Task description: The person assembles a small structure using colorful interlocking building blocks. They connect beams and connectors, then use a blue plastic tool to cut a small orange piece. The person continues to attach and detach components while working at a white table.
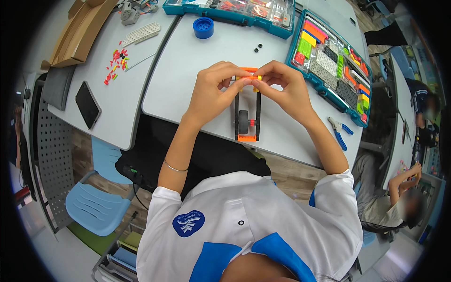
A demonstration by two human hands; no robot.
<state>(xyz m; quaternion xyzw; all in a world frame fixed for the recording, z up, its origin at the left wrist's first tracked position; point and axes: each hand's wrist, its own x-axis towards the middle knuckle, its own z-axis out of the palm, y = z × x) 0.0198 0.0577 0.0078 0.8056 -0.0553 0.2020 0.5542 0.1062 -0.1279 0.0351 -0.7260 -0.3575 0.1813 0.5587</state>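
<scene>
A long toy frame (258, 108) of black beams with orange end pieces lies on the white table in front of me. Inside its near end sits a dark wheel (243, 122) on an axle with a red collar. At the far end, my left hand (213, 89) and my right hand (284, 87) meet with thumbs and fingers pinched. Between them they grip a small orange piece (254, 78) with yellow parts at its sides. The fingertips partly hide how this piece sits against the frame.
Teal cases of building parts stand at the back (277, 30) and right (319, 89). Pliers with blue handles (340, 133) lie at the right edge. A blue wheel hub (203, 28) and small black rings (258, 48) are beyond my hands. Left: a phone (88, 105), loose pegs (115, 66).
</scene>
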